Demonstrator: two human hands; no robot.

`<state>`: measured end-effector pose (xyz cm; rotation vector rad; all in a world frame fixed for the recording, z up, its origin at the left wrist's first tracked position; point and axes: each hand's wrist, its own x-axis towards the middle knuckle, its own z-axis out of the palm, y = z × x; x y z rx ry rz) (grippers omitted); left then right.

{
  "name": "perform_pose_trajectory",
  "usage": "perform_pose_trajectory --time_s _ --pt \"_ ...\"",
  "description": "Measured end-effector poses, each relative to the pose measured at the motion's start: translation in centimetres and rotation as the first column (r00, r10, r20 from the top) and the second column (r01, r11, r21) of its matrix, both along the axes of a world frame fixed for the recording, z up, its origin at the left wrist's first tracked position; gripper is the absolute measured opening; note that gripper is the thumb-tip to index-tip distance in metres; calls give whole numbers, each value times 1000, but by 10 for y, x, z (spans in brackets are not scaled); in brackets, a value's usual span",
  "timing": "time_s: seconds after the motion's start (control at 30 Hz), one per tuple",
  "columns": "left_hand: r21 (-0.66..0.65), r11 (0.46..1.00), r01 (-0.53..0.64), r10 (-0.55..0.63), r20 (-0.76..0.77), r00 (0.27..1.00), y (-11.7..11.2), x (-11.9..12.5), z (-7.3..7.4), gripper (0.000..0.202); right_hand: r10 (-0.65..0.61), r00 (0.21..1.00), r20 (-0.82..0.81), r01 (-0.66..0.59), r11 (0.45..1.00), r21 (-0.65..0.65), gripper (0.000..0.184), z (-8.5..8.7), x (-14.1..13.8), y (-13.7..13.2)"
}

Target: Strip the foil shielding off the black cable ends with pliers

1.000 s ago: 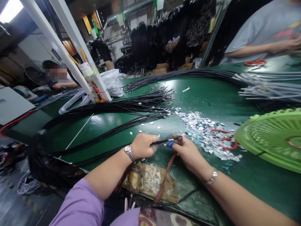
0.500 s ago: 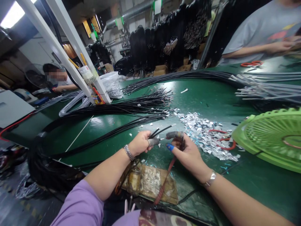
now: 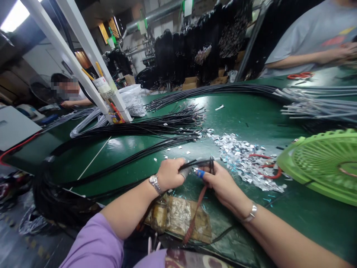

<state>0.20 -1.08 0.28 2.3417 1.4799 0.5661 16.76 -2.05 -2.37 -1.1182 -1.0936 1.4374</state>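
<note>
Our fingers (image 3: 180,180) sit close together about thin, matte black cables (image 3: 192,163), whose ends span the narrow gap between the two hands. Far left of them, a heavy coil (image 3: 44,190) of dark, rubbery strands hangs by the edge of the glossy green table (image 3: 237,108). Beyond the fingers on that side, smooth white posts (image 3: 79,37) stand beside a crinkled clear bag (image 3: 131,99), and loose black bundles (image 3: 156,125) lie with tips frayed into fine wires. Our left hand (image 3: 167,174) is curled, pinching the cables between thumb and forefinger. Just below the fingers lies a flat, brownish board (image 3: 178,212), worn and shiny, crossed by a reddish strap (image 3: 196,216). Our right hand (image 3: 223,182) has a blue-wrapped thumb near the cable ends, a silvery scrap (image 3: 195,169) at its tip; we cannot tell whether those fingers pinch the ends or merely touch them. Right of them spread crumpled, foil-like flakes (image 3: 237,149), with curved red handles (image 3: 279,172) beside a ribbed green plastic shell (image 3: 323,163). Half a second ago the ends stood free and our right fingers curved apart from them; now they have closed in, while the flakes lie unchanged
</note>
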Motion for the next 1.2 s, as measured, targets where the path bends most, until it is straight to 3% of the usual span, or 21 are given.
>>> perform_pose_trajectory --time_s 0.1,0.27,0.37,0.53,0.7,0.77,0.9,0.97,1.07,1.2 --pt "122 990 66 -33 -256 966 -5 2 3 10 -31 999 -12 30 996 -87 28 2 1 0" --pt "125 966 228 -167 -375 912 -2 -2 2 9 -84 994 63 81 995 49 26 3 4 3" --pt "75 962 261 -235 -253 938 4 -8 -1 11 -33 998 44 34 999 -26 25 2 5 5" --pt "-66 948 311 -298 160 941 11 -15 -3 23 129 982 -137 -159 959 -236 25 3 9 8" --pt "-349 870 349 -155 478 864 12 -15 -3 32 262 924 -279 -329 916 -228 29 5 11 6" --pt "-395 865 310 -65 524 849 11 -12 -4 33 235 932 -276 -298 931 -213 32 5 9 4" --pt "-342 935 99 118 560 820 12 -7 -3 32 119 967 -227 -164 967 -194 37 6 3 -1" --pt "-387 922 29 210 559 802 12 -6 -1 34 99 978 -181 -130 977 -167 37 6 2 -2" --pt "-491 870 44 271 551 789 12 -4 0 39 84 994 -68 -91 991 -100 31 3 4 -1" --pt "-522 847 100 248 555 794 10 -3 1 39 -7 994 111 -4 996 92 22 -5 7 5"
